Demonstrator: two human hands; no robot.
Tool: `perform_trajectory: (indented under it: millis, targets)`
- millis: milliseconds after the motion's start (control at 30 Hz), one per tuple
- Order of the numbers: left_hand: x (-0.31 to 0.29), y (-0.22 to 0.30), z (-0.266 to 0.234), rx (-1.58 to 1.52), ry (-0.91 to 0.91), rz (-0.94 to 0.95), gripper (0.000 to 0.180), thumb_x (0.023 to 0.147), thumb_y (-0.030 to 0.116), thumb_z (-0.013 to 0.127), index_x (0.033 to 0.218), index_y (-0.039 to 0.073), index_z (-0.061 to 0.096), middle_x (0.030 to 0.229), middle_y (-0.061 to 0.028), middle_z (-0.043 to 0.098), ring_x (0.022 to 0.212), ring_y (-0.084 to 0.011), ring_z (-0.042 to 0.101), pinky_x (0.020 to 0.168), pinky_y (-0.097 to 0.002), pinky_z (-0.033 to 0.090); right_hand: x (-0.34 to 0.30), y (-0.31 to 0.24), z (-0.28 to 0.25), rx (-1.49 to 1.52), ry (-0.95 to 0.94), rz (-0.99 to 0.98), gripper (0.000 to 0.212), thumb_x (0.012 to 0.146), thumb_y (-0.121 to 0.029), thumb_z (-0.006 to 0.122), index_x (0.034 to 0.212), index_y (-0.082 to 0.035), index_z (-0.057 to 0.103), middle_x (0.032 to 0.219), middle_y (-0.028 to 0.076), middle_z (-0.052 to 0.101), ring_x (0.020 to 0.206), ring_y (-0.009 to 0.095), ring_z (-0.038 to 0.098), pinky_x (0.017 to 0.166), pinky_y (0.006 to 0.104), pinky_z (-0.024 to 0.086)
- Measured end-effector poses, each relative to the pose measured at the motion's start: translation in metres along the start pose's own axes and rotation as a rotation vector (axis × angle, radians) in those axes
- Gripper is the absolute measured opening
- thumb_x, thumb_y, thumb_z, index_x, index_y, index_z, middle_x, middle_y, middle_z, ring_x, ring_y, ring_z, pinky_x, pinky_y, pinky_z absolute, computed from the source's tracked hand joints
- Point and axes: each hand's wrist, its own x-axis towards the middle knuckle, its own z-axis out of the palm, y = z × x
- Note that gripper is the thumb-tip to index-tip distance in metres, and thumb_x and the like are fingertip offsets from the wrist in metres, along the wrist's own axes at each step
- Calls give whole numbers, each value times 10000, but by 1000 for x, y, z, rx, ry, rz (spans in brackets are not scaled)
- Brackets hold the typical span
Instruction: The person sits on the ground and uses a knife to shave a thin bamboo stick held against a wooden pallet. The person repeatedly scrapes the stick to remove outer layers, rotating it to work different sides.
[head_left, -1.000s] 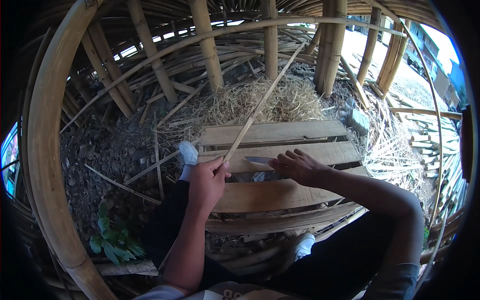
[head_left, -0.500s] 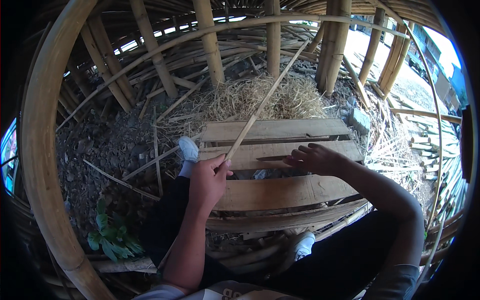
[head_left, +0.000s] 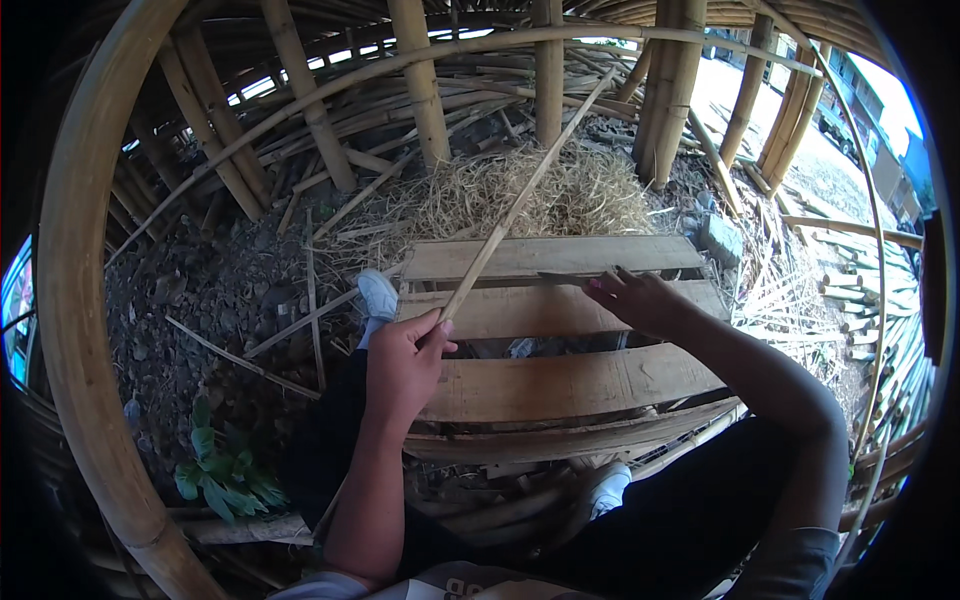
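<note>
My left hand (head_left: pixel 412 358) is closed round the near end of a long, thin bamboo strip (head_left: pixel 512 212), which slants up and away to the right over a slatted wooden bench (head_left: pixel 560 388). Over the bench's far slats, my right hand (head_left: pixel 640 302) grips a knife (head_left: pixel 563 277) by its handle, most of which the fingers hide. The dark, narrow blade points left toward the strip and stands apart from it.
A heap of pale shavings (head_left: pixel 540 195) lies beyond the bench. Upright bamboo poles (head_left: pixel 420 90) and a curved bamboo pole (head_left: pixel 75 290) surround me. Cut bamboo lengths are piled on the right; a leafy plant (head_left: pixel 225 470) grows at lower left. A grey block (head_left: pixel 720 240) lies beyond the bench's right corner.
My right hand has moved away from me and slightly to the right with the knife. My left hand and the strip's near end have shifted a little left.
</note>
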Motion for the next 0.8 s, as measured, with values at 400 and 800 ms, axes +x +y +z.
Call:
perform_trajectory:
  millis: [400, 800]
  targets:
    - [-5, -6, -13, -6, 15, -12, 291, 1029, 159, 662, 1283, 28, 716, 975, -71, 786, 813, -99, 754, 562, -238, 514, 39, -4, 6, -65, -7, 45, 533, 965, -182, 606, 1482, -99, 508, 1062, 38, 577, 918, 137, 660, 637, 260, 575]
    - [-9, -9, -10, -37, -14, -13, 272, 1026, 167, 669, 1263, 50, 735, 967, -51, 788, 819, -92, 758, 545, -222, 499, 26, 14, 44, -104, -67, 266, 452, 969, -169, 600, 1406, -67, 547, 1022, 64, 578, 842, 170, 666, 631, 302, 565]
